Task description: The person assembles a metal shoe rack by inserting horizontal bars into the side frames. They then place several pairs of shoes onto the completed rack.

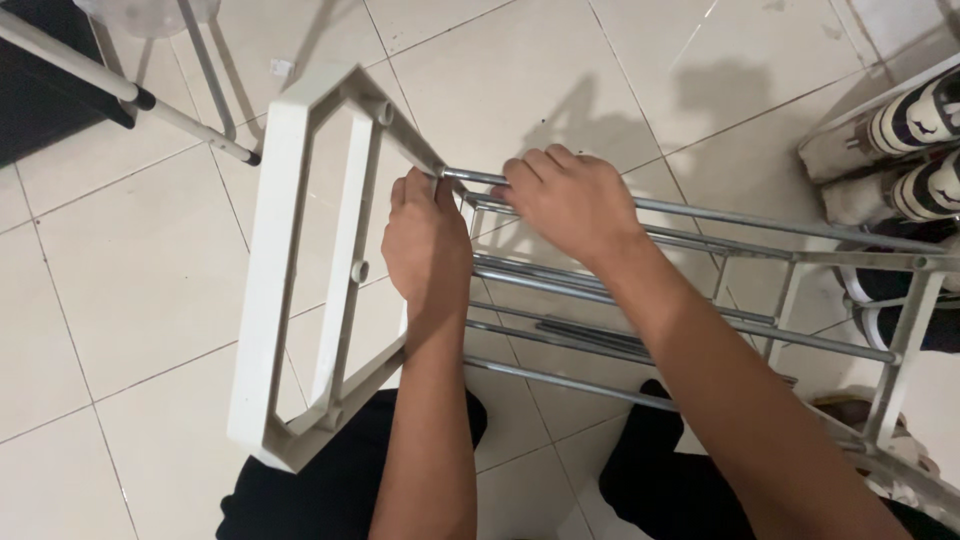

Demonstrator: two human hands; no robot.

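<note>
Over the glossy tiled floor [130,270], your left hand [428,245] is curled around the white plastic end frame [275,260] where a smooth chrome rod [760,215] enters it. Your right hand [570,200] closes over that same rod. The parallel rods run right toward striped shoes [915,120].

We see our left hand [428,245] wrapped around the end of a thin silver metal rod [700,212] where it meets the white plastic hexagonal side frame [272,270]. Our right hand [572,200] grips the same rod just right of it. Black-and-white shoes [915,150] sit far right on the pale tiled floor [120,290].
</note>
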